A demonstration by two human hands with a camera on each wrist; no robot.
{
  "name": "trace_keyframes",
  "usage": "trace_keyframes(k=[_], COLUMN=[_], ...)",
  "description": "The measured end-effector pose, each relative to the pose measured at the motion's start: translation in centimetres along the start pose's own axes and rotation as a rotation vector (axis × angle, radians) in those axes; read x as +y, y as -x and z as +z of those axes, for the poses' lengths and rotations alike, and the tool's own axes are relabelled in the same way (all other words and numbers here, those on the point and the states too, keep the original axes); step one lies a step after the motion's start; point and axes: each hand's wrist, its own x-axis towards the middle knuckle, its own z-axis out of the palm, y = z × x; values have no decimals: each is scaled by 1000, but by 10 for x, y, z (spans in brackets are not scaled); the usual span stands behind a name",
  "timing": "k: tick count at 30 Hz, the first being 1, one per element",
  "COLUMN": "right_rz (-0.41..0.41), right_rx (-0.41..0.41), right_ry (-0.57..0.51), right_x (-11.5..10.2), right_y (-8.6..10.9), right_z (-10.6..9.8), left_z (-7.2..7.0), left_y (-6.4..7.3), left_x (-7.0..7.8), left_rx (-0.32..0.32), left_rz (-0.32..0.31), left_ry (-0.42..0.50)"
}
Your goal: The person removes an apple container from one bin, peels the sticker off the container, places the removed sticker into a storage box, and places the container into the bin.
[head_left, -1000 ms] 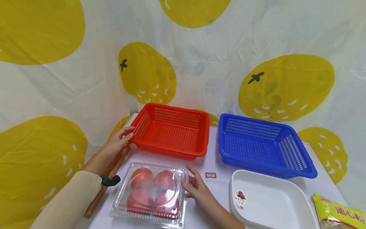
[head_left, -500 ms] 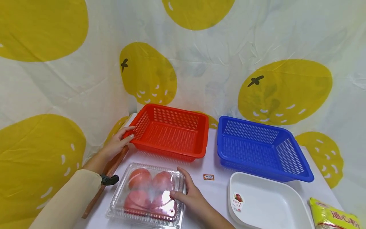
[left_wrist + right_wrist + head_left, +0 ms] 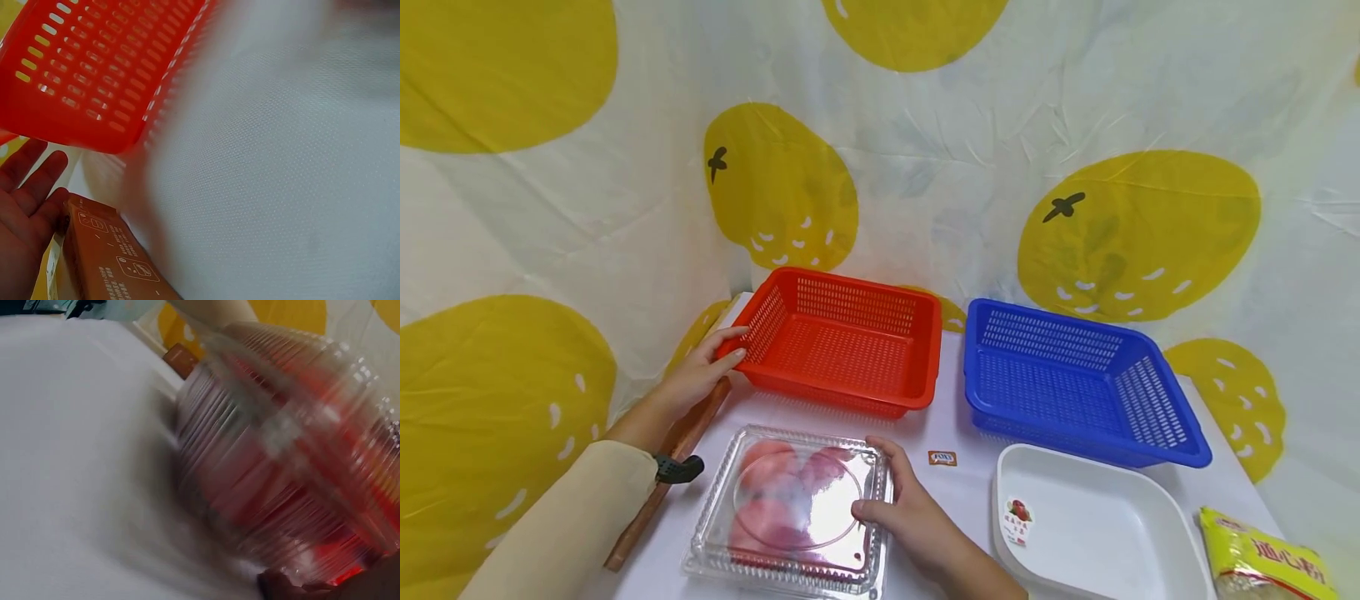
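In the head view my left hand [image 3: 696, 375] is at the left rim of the red plastic basket [image 3: 842, 400], its thumb and index finger touching the rim. Its other fingers [image 3: 44, 178] lie extended below that rim in the left wrist view. My right hand [image 3: 917, 517] grips the right edge of a clear plastic clamshell container [image 3: 718, 533], thumb on the lid and fingers at the side. Several round red fruits [image 3: 767, 525] show through the lid, partly veiled by glare. The container is blurred and tilted in the right wrist view.
A blue basket [image 3: 985, 408] stands right of the red one. Before it sits a white tray [image 3: 1105, 533] bearing a fruit sticker. A yellow packet [image 3: 1262, 554] lies at far right. A small orange packet [image 3: 942, 457] is mid-table. A long brown box [image 3: 651, 504] lies under the left forearm.
My right hand has moved left onto the container's edge and taken hold of it, its thumb now on the lid. Glare on the lid has spread. The left hand stays at the red basket.
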Motion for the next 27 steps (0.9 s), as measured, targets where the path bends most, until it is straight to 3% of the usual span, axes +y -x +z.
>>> trace_keyframes(k=[4, 15, 27], right_rz=[28, 94, 125], right_rx=[-23, 24, 108], right_ry=[-83, -150, -172], right_x=[-5, -11, -34], right_y=[3, 2, 6], right_z=[-5, -5, -16], left_z=[-2, -14, -3], left_y=[1, 9, -2], left_x=[0, 2, -1], left_rx=[-6, -3, -1], left_rz=[5, -32, 0], left_ry=[-8, -14, 8])
